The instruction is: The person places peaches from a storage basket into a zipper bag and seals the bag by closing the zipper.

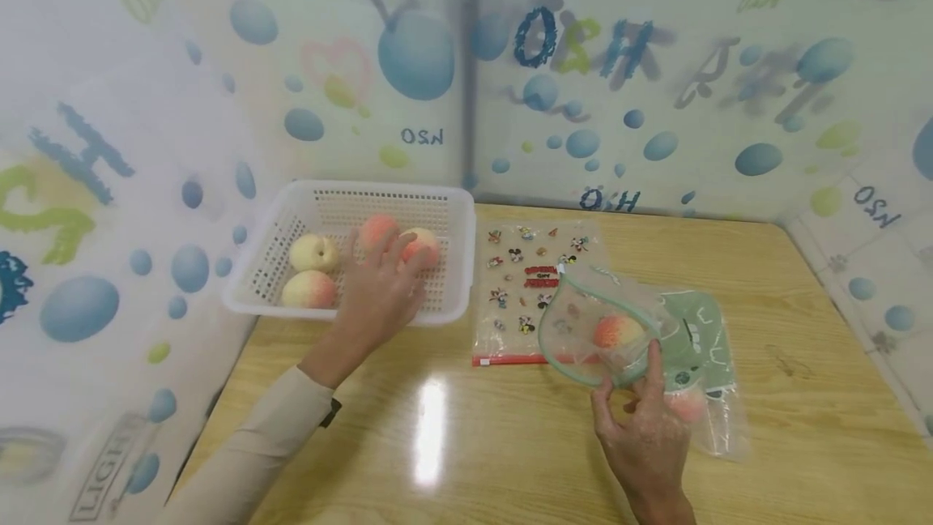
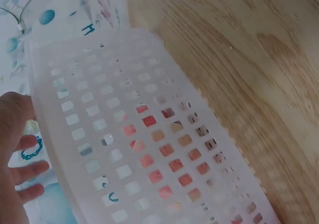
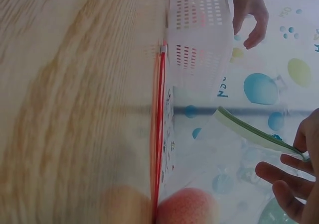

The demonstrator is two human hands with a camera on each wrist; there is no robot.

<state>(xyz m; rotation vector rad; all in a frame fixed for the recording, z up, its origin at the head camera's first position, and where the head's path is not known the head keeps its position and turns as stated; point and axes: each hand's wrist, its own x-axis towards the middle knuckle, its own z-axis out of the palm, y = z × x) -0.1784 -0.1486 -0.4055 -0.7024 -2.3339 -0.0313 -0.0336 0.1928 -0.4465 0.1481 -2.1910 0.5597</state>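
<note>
My left hand (image 1: 382, 290) hovers over the white basket (image 1: 350, 314), fingers spread and loosely bent. Below the fingertips lie a red peach (image 1: 377, 229) and a red-yellow peach (image 1: 421, 249). Left of them sit a pale yellow peach (image 1: 313, 253) and a yellow-red one (image 1: 309, 290). In the right wrist view, the left hand (image 3: 250, 17) shows above the basket's rim with nothing in its grasp. My right hand (image 1: 647, 432) pinches the green rim of a zip bag (image 1: 696, 330), whose mouth gapes wide. One peach (image 1: 618, 332) shows through that mouth; another (image 1: 685, 405) shows through its clear plastic.
Flat on the wooden table (image 1: 350, 444), a clear cartoon-print zip bag (image 1: 510, 290) with a red slider strip lies between the basket and the green bag, partly under the latter. Patterned walls (image 1: 539, 144) rise behind the table and at both sides.
</note>
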